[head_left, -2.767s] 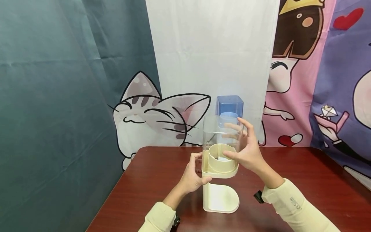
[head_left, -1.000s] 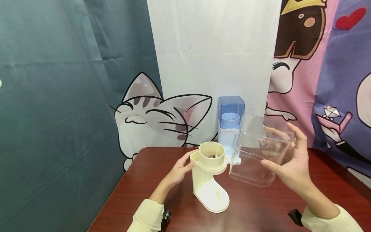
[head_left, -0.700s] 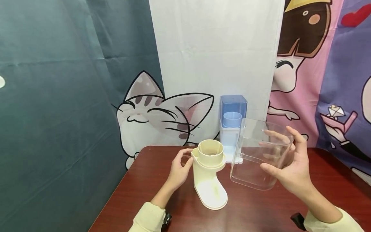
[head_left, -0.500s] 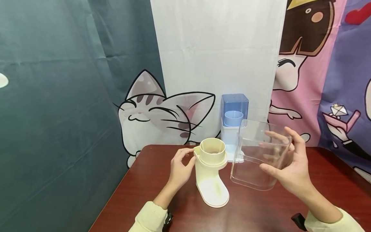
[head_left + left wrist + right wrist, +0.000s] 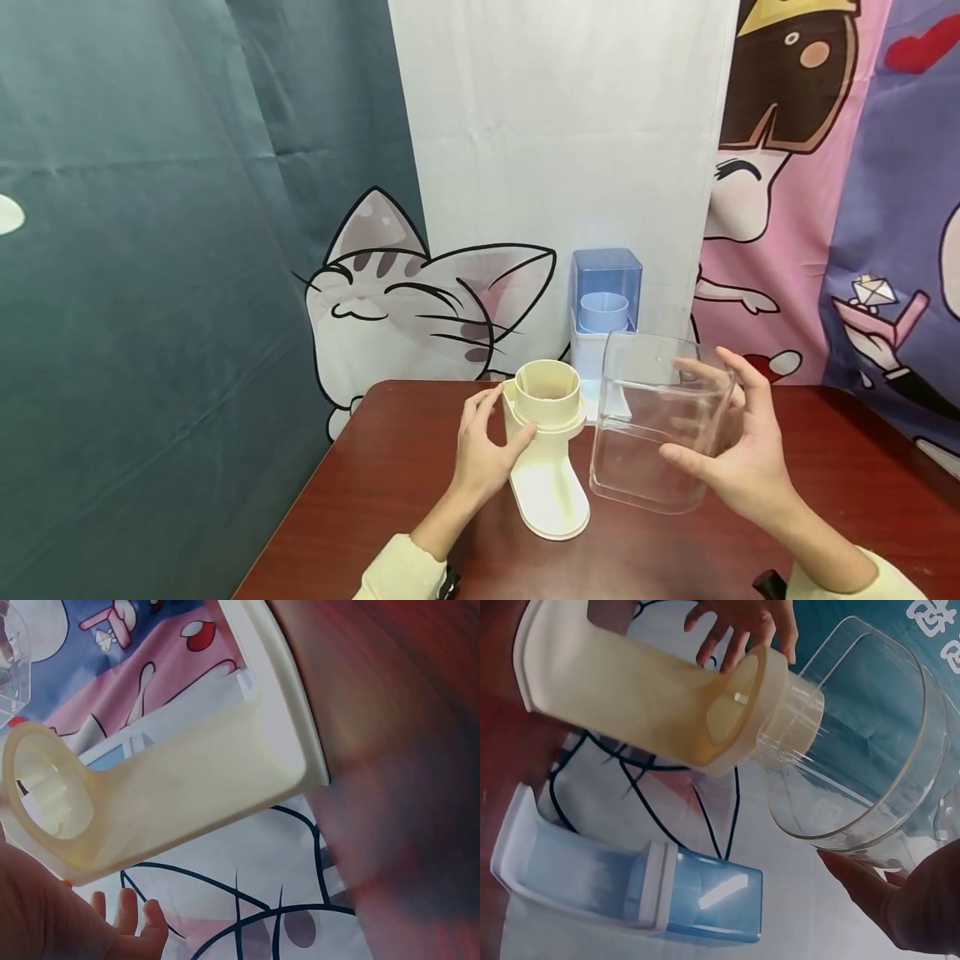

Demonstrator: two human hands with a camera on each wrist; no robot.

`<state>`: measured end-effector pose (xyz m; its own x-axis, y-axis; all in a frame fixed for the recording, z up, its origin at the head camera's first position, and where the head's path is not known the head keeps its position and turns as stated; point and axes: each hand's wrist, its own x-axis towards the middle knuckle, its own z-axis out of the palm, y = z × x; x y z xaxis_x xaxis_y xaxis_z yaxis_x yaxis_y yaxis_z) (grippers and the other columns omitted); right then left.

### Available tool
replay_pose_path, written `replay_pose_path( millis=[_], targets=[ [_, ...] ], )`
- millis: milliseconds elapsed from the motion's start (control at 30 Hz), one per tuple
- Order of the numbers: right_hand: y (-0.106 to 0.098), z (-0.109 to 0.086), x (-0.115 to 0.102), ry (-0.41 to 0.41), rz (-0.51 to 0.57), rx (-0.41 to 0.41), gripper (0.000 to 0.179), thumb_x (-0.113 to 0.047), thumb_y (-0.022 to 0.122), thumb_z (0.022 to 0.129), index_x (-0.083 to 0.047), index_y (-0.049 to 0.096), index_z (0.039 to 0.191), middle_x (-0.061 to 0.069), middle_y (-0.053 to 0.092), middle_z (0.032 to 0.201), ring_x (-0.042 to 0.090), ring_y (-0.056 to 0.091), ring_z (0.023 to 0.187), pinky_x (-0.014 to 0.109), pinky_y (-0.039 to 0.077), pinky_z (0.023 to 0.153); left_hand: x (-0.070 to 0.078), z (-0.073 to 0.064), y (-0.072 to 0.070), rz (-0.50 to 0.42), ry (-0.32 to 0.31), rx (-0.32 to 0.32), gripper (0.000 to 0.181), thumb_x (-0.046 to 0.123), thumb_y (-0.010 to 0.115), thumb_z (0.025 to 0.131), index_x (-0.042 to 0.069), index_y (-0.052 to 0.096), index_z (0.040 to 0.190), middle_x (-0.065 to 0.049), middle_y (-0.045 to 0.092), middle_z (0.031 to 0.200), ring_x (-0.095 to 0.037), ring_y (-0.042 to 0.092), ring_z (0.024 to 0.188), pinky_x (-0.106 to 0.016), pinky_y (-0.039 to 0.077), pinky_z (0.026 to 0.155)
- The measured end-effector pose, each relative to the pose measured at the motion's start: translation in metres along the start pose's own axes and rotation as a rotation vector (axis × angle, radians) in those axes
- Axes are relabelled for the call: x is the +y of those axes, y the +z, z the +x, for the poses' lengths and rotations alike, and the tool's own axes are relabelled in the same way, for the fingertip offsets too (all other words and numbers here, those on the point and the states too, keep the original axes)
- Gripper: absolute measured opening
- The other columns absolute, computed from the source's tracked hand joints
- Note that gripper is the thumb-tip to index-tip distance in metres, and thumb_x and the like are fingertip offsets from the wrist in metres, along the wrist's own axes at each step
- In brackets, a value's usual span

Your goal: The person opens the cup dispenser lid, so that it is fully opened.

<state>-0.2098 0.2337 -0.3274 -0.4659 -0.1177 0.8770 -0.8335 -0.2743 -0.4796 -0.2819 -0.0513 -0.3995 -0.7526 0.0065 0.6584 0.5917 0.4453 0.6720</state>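
Wrist views: clear cover (image 5: 870, 735) cropped

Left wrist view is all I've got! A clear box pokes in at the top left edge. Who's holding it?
Observer: The right hand is holding the clear box.

Operator: Cool! What's behind the cream stand? Something blue peeks out.

Observer: In the head view, a blue dispenser stands on the table there.

Operator: Does that one have its cover on?

Observer: Yes, its blue cover is on, and a blue ring shows through it.
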Motion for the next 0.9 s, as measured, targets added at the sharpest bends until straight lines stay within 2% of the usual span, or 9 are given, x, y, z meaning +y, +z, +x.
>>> replay_pose_path(
  millis=[133,267,467,667,800,900],
  targets=[
    [0.002,-0.001,0.001,-0.003,0.015,0.001,0.113,0.036,0.069,0.058,-0.001,0.017,0.151,0.026,0.043,0.142,0.026,0.062,0.116,0.033,0.057,0.081,0.003,0.002,0.0,0.014,-0.032,-0.001,0.064,0.043,0.073,0.084,0.019,0.056,0.141,-0.002,0.052,0.132,-0.025,0.053,0.116,-0.047,0.044,0.095],
    [0.004,-0.002,0.001,0.024,-0.029,0.012,0.114,0.037,0.069,0.056,0.0,0.017,0.151,0.023,0.045,0.143,0.023,0.063,0.114,0.032,0.057,0.08,0.003,0.003,0.001,0.038,-0.065,0.009,0.057,0.044,0.07,0.087,0.022,0.058,0.139,-0.001,0.055,0.132,-0.027,0.054,0.116,-0.048,0.043,0.094],
    [0.005,-0.012,0.0,0.073,-0.087,0.01,0.114,0.039,0.067,0.055,0.002,0.017,0.151,0.019,0.047,0.143,0.021,0.065,0.112,0.03,0.057,0.079,0.007,-0.006,0.01,0.13,-0.114,0.058,0.05,0.049,0.067,0.087,0.028,0.064,0.133,0.002,0.057,0.127,-0.023,0.05,0.111,-0.05,0.041,0.085],
    [0.01,-0.015,-0.002,0.117,-0.114,0.029,0.107,0.038,0.064,0.06,0.006,0.017,0.15,0.015,0.051,0.141,0.019,0.066,0.111,0.03,0.057,0.08,0.013,-0.008,0.02,0.214,-0.145,0.088,0.067,0.061,0.07,0.077,0.031,0.059,0.135,0.004,0.055,0.127,-0.021,0.048,0.107,-0.047,0.042,0.079],
    [0.016,-0.016,-0.003,0.194,-0.191,0.054,0.108,0.036,0.067,0.06,0.004,0.017,0.15,0.005,0.053,0.14,0.014,0.066,0.109,0.028,0.057,0.079,0.013,-0.006,0.022,0.226,-0.158,0.087,0.076,0.065,0.074,0.072,0.028,0.054,0.135,0.004,0.056,0.129,-0.021,0.051,0.107,-0.047,0.046,0.078],
    [0.019,-0.018,-0.003,0.185,-0.18,0.043,0.109,0.036,0.067,0.059,0.005,0.016,0.15,0.005,0.052,0.14,0.014,0.066,0.109,0.028,0.057,0.08,0.013,-0.005,0.023,0.226,-0.161,0.077,0.077,0.064,0.075,0.072,0.027,0.052,0.136,0.004,0.056,0.128,-0.022,0.052,0.107,-0.046,0.047,0.077]
  ],
)
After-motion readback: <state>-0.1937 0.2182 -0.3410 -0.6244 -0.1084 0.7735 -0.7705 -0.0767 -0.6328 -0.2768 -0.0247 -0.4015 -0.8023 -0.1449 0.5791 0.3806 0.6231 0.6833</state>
